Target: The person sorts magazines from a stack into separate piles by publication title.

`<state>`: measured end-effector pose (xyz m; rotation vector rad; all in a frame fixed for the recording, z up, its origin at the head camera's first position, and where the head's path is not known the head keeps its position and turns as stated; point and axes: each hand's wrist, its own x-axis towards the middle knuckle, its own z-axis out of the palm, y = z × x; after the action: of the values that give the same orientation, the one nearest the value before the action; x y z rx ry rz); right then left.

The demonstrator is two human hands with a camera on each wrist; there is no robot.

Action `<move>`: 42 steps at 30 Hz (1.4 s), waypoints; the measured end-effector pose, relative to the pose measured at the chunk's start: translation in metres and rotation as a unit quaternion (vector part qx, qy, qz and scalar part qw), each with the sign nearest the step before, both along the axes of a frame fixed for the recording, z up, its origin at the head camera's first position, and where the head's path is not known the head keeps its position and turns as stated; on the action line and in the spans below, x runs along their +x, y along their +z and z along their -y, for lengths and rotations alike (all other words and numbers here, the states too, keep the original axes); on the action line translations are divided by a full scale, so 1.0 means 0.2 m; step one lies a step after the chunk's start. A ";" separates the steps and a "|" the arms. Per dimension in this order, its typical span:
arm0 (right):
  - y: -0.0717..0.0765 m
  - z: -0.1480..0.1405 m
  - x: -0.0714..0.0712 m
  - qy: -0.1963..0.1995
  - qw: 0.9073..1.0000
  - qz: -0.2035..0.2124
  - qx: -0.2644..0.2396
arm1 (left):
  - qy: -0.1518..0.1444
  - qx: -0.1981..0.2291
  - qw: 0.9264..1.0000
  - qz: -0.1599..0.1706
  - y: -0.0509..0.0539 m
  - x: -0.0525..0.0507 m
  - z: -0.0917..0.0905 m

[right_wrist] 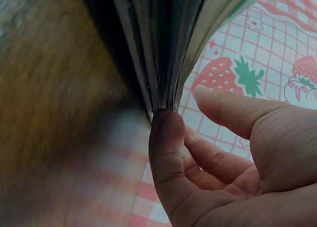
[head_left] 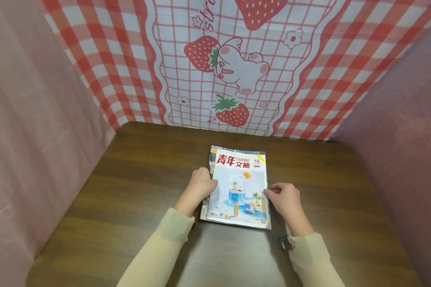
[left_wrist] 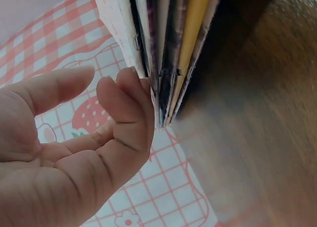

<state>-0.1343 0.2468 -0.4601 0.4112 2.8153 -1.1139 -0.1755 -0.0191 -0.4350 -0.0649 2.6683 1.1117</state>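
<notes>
- A shiny paper magazine with a white and pale blue cover and big red letters [head_left: 222,191] lies flat just below the middle of the head view. Its cover shows an ice pop, palm trees and an orange sun.
- More thin paper magazines [head_left: 205,213] lie under it in a pile. Their edges poke out at the left and top.
- The left hand [head_left: 198,185] is at the pile's left side. In the left wrist view its fingers are loosely bent and touch the folded backs, with the thumb held apart.
- The right hand [head_left: 286,199] is at the pile's right side. In the right wrist view a fingertip touches the page edges, and the thumb is spread away.
- Both arms have cream cloth sleeves [head_left: 172,233], coming up from the bottom.
- The brown wooden table [head_left: 140,191] fills the lower part.
- A red and white checked cloth with strawberries [head_left: 118,59] hangs across the top.
- Pale pink cloth curtains [head_left: 32,119] hang at the far left and far right.
</notes>
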 end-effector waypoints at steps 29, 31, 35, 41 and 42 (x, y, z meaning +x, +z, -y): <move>-0.02 0.01 -0.02 0.006 0.999 0.039 0.000 | 0.019 0.073 0.995 0.069 -0.01 -0.05 -0.01; -0.02 0.01 -0.03 0.004 0.999 0.039 0.001 | 0.022 0.073 0.994 0.075 -0.02 -0.06 -0.01; -0.02 0.01 -0.03 0.001 0.999 0.042 0.001 | 0.001 0.046 0.996 0.073 -0.02 -0.05 -0.01; -0.03 -0.01 -0.03 0.000 0.999 0.040 -0.004 | -0.035 0.053 0.996 0.060 -0.03 -0.04 -0.01; -0.03 -0.01 -0.03 0.000 0.999 0.039 -0.005 | -0.039 0.061 0.996 0.059 -0.03 -0.03 -0.01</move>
<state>-0.1404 0.2488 -0.4659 0.4424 2.7419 -1.0872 -0.1824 -0.0168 -0.4415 -0.0034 2.4717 1.2036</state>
